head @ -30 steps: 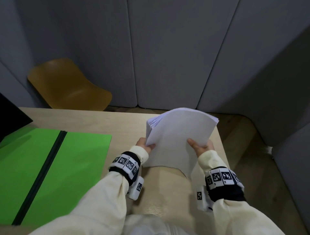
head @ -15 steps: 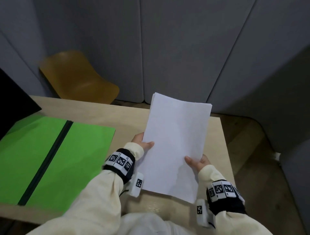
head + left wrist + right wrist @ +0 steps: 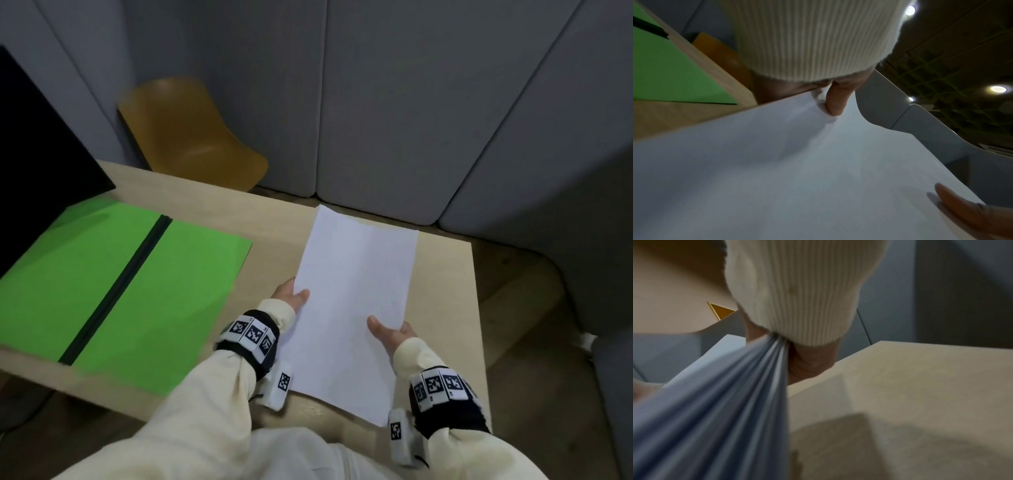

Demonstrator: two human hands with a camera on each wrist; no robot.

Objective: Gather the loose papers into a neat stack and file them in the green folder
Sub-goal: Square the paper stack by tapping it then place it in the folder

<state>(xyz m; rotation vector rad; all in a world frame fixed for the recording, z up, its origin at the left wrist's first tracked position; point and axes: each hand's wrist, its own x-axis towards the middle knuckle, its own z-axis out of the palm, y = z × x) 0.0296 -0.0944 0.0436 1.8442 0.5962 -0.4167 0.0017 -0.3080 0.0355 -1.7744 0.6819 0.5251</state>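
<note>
A stack of white papers (image 3: 352, 308) is held flat and slightly tilted above the right half of the wooden table (image 3: 274, 219). My left hand (image 3: 291, 294) pinches its left edge, thumb on top. My right hand (image 3: 390, 332) grips its right edge, thumb on top and fingers underneath. The left wrist view shows the top sheet (image 3: 797, 170) with my left thumb (image 3: 835, 100) pressing on it. In the right wrist view the sheet edges (image 3: 735, 394) fan out from my right hand (image 3: 807, 365). The green folder (image 3: 120, 284) lies open and flat on the table's left half, with a dark spine down its middle.
A black panel (image 3: 37, 164) stands at the table's far left, beside the folder. A mustard-yellow chair (image 3: 191, 137) sits behind the table. Grey padded walls (image 3: 376, 102) close in the back and right. The table's right edge drops to the floor (image 3: 520, 308).
The stack stood upright on its edge on the table a second ago; both hands have since tipped it flat and lifted it. The head view has swung right and down.
</note>
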